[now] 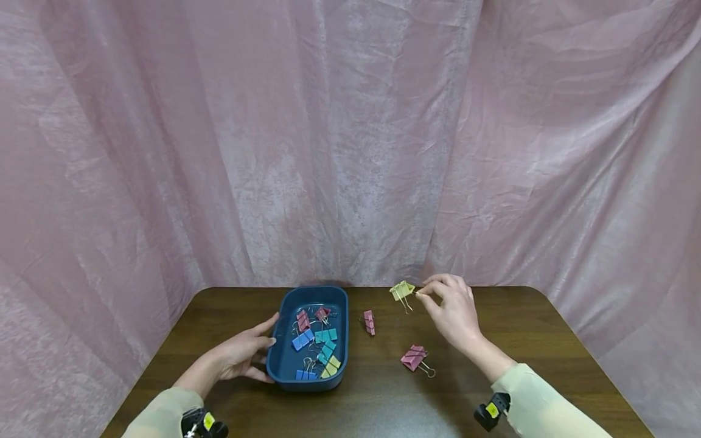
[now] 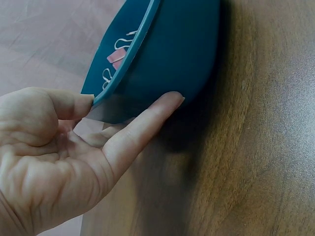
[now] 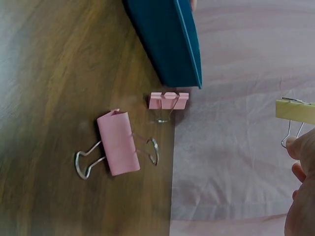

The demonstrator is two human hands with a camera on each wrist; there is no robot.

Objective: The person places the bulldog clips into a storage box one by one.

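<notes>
My left hand [image 1: 243, 353] holds the left side of a dark blue plastic box [image 1: 309, 385], thumb at the rim and fingers spread against the outer wall. Several binder clips lie inside, among them a blue clip [image 1: 303, 340], a teal clip [image 1: 326, 336], a pink clip [image 1: 303, 320] and a yellow clip [image 1: 331, 367]. Above the table's far right part, my right hand [image 1: 451, 307] pinches a yellow binder clip [image 1: 402, 291] by one wire handle, between thumb and forefinger. In the right wrist view this raised clip [image 3: 295, 110] is cut off by the frame edge.
Right of the box, a small pink binder clip [image 1: 369, 323] stands on the brown wooden table [image 1: 378, 407]. Nearer lies a larger pink binder clip [image 3: 119, 143] with its wire handles spread. A pink curtain [image 1: 350, 152] hangs behind the table's far edge.
</notes>
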